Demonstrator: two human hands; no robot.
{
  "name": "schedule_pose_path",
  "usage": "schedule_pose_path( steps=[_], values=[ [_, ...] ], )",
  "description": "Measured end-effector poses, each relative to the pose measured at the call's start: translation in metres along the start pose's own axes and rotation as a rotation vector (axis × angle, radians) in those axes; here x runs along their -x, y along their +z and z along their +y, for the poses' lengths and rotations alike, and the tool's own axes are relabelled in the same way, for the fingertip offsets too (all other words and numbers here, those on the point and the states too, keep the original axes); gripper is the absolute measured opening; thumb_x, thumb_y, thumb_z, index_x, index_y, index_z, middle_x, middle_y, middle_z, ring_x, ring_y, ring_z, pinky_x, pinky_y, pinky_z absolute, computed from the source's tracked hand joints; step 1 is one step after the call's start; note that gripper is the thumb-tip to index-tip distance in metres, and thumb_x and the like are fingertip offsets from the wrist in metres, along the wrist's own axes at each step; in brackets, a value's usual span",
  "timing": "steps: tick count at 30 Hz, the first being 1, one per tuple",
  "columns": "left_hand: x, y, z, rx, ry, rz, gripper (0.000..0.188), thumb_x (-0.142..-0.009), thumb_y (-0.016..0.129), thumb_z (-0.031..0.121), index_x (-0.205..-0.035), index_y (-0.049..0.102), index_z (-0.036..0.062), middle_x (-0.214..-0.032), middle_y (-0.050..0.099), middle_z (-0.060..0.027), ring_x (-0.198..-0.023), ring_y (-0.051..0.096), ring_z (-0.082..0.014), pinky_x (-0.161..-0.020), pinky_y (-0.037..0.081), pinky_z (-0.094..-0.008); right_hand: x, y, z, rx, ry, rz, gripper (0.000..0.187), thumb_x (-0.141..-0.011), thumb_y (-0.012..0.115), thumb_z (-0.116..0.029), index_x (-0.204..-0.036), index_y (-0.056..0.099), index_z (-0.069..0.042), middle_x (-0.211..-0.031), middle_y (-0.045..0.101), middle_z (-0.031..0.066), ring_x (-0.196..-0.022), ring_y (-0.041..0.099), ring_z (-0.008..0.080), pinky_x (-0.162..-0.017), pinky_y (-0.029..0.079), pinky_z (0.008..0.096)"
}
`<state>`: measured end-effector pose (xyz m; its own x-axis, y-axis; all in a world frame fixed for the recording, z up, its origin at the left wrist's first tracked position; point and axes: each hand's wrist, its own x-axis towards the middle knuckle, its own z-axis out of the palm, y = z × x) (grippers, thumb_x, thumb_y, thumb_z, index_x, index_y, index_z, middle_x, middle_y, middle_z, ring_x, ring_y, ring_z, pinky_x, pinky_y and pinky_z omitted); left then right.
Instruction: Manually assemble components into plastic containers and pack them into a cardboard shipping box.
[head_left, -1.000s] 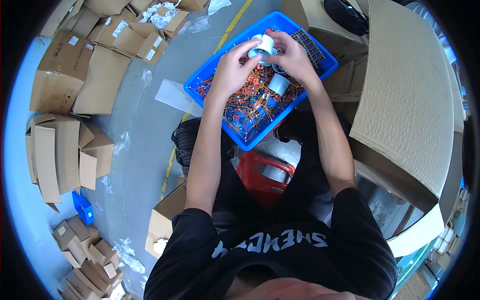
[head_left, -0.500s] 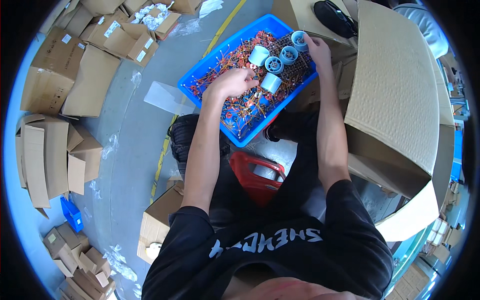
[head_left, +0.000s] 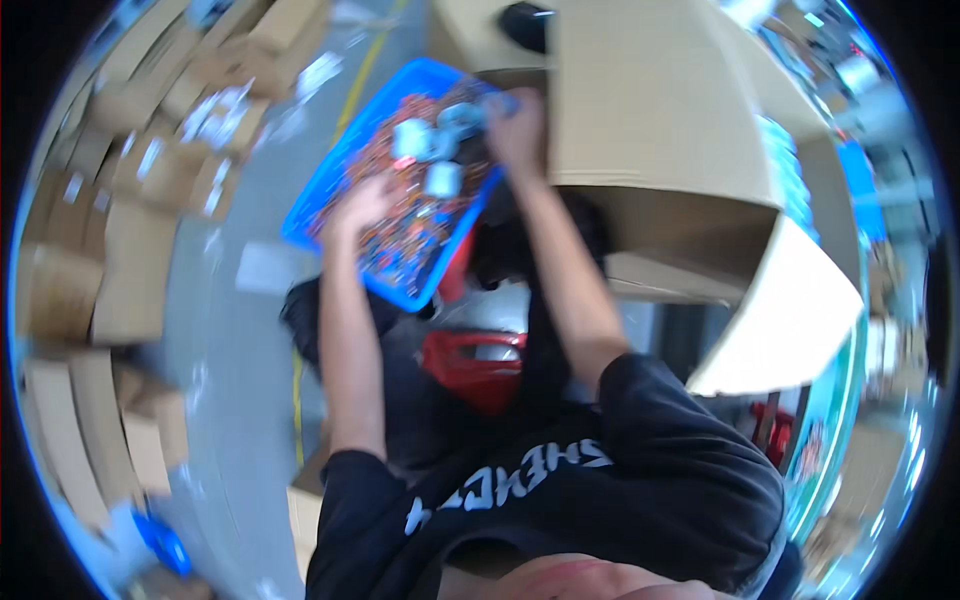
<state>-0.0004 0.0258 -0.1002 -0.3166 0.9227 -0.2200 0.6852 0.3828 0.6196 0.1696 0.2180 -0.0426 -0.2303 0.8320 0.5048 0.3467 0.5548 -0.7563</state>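
A blue tray (head_left: 462, 238) lies ahead of me, filled with small parts on red and orange wires (head_left: 385, 235). On them sit several pale blue plastic cylinders; a cylinder (head_left: 443, 180) lies on its side, with another cylinder (head_left: 412, 140) farther back. My left hand (head_left: 365, 203) is over the wired parts at the tray's left; motion smears its fingers. At the far right corner, my right hand (head_left: 518, 125) is closed at the rim of a pale blue cylinder (head_left: 496, 103), which is blurred and partly covered.
A large open carton (head_left: 660, 100) stands close on my right. Cardboard boxes (head_left: 135, 270) are piled on the left, with a blue bin (head_left: 163, 542) by them. A red plastic stool (head_left: 475, 372) is between my legs. A yellow line (head_left: 362, 85) runs along the grey floor.
The whole view has swung, so the tray and both hands appear farther left and the picture is blurred. Both hands are still at the tray, the right one still by the far-corner cylinder.
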Motion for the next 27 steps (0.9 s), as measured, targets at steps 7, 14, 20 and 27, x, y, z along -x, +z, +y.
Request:
schedule_pose_path(
  steps=[7, 14, 20, 27],
  values=[
    [0.020, 0.005, 0.014, -0.126, -0.082, 0.033, 0.037, -0.086, 0.061, 0.026, -0.111, 0.059, -0.0018, -0.104, 0.064, -0.0209, -0.095, 0.063, -0.0303, -0.084, 0.048, -0.0385, 0.121, -0.284, -0.162, -0.682, -0.779, -1.069, 0.012, -0.089, 0.059, -0.012, -0.093, 0.060, -0.001, -0.079, 0.060, 0.0080, -0.068, 0.058, 0.0211, -0.063, 0.048, 0.0328],
    [0.013, 0.009, 0.036, -0.316, -0.035, -0.059, 0.042, -0.086, 0.061, 0.027, -0.118, 0.054, 0.0011, -0.111, 0.061, -0.0223, -0.102, 0.060, -0.0315, -0.087, 0.046, -0.0381, -0.054, -0.484, -0.105, 0.560, -0.452, 0.223, 0.014, -0.089, 0.063, -0.015, -0.090, 0.067, -0.002, -0.074, 0.065, 0.0082, -0.059, 0.060, 0.0129, -0.055, 0.046, 0.0243],
    [0.019, 0.019, 0.035, -0.241, -0.061, -0.113, 0.042, -0.084, 0.061, 0.024, -0.119, 0.054, 0.0016, -0.114, 0.059, -0.0227, -0.106, 0.057, -0.0344, -0.090, 0.044, -0.0395, -0.253, -0.512, 0.118, 1.332, -0.166, -0.838, 0.021, -0.086, 0.057, -0.022, -0.091, 0.068, -0.004, -0.078, 0.067, 0.0150, -0.069, 0.064, 0.0305, -0.061, 0.052, 0.0377],
    [0.014, 0.018, 0.058, -0.272, -0.039, -0.089, 0.034, -0.084, 0.060, 0.022, -0.111, 0.058, 0.0008, -0.099, 0.063, -0.0228, -0.095, 0.061, -0.0371, -0.083, 0.047, -0.0418, -0.247, -0.474, 0.199, 1.336, 0.082, -1.043, 0.021, -0.075, 0.069, -0.020, -0.090, 0.069, -0.004, -0.081, 0.067, 0.0130, -0.067, 0.063, 0.0254, -0.056, 0.049, 0.0366]
  ],
)
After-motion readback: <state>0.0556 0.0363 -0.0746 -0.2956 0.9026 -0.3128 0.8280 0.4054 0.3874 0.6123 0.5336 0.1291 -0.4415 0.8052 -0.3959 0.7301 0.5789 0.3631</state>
